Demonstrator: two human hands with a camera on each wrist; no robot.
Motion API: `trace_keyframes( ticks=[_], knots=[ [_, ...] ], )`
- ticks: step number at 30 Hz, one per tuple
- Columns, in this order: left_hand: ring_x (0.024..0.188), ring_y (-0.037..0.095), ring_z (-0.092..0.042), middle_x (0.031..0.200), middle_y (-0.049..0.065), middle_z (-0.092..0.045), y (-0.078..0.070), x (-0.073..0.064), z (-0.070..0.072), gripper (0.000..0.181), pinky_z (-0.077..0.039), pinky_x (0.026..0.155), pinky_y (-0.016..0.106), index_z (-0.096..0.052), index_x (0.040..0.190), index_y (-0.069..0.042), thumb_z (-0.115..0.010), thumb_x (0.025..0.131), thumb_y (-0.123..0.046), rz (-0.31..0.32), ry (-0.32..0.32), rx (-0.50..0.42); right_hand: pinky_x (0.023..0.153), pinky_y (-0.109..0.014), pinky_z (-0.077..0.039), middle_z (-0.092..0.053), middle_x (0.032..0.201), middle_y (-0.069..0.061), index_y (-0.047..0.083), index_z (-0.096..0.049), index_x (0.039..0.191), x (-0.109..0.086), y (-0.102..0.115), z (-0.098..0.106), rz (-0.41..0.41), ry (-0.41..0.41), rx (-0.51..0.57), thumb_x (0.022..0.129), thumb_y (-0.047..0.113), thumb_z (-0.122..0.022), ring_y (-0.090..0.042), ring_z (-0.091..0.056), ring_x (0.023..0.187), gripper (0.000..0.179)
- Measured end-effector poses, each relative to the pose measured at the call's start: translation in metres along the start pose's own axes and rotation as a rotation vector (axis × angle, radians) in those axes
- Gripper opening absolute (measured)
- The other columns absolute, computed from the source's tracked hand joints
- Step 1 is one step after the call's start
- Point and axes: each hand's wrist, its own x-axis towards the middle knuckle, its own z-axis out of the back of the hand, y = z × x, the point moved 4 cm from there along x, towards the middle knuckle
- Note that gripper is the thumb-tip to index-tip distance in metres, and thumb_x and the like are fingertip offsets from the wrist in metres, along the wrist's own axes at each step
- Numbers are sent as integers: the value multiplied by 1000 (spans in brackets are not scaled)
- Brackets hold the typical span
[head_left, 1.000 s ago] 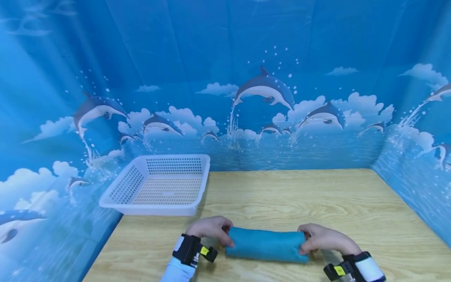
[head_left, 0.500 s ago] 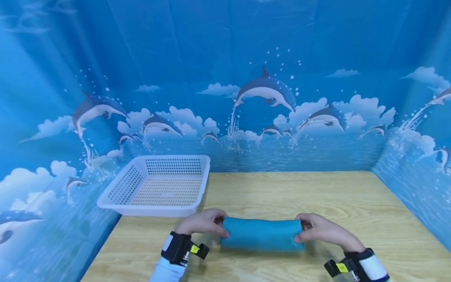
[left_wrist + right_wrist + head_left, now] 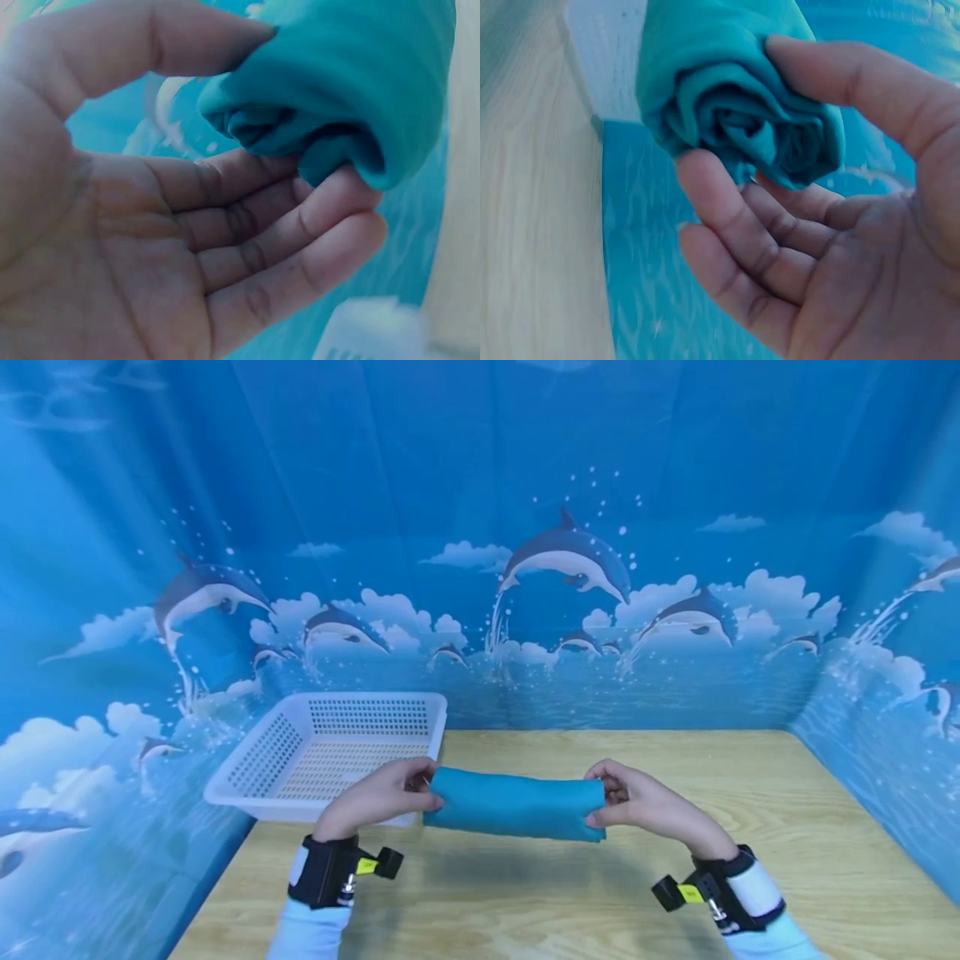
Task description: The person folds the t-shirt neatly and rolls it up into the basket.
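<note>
A rolled-up teal cloth hangs level above the table, its shadow on the wood below. My left hand pinches its left end, thumb on the near side and fingers behind. At the opposite end my right hand holds it the same way. The left wrist view shows the folded layers of the cloth between thumb and fingertips of the left hand. In the right wrist view the spiral end of the roll sits between thumb and fingers of the right hand.
A white perforated plastic basket stands at the back left of the wood-grain table; my left hand overlaps its front right corner in the head view. A blue dolphin-print curtain encloses the back and both sides.
Both hands have raised the rolled cloth off the table and carried it forward and somewhat left, toward the basket. The basket has stayed in place.
</note>
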Motion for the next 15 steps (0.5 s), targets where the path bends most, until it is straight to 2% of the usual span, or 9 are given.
trace_keyframes(
  ticks=[4,11,15],
  knots=[
    [84,18,-57,100,10,-62,10,-11,24,37,-49,74,33,-57,116,0,-62,87,-21,47,-90,42,68,-35,-43,-53,93,-12,2,-44,124,22,18,-17,9,-52,9,83,23,-73,-22,-48,79,55],
    [84,22,-54,97,11,-59,36,-32,62,33,-46,76,36,-54,116,2,-55,87,-14,151,-192,-15,66,-33,-46,-56,93,-11,14,-48,127,68,38,-59,44,-99,26,82,26,-74,-21,-53,80,53],
    [86,21,-54,99,11,-59,52,-44,84,35,-45,79,36,-52,120,4,-52,92,-17,180,-253,3,68,-33,-49,-59,95,-9,22,-52,125,91,50,-80,67,-103,31,82,29,-73,-22,-57,85,48]
  ],
)
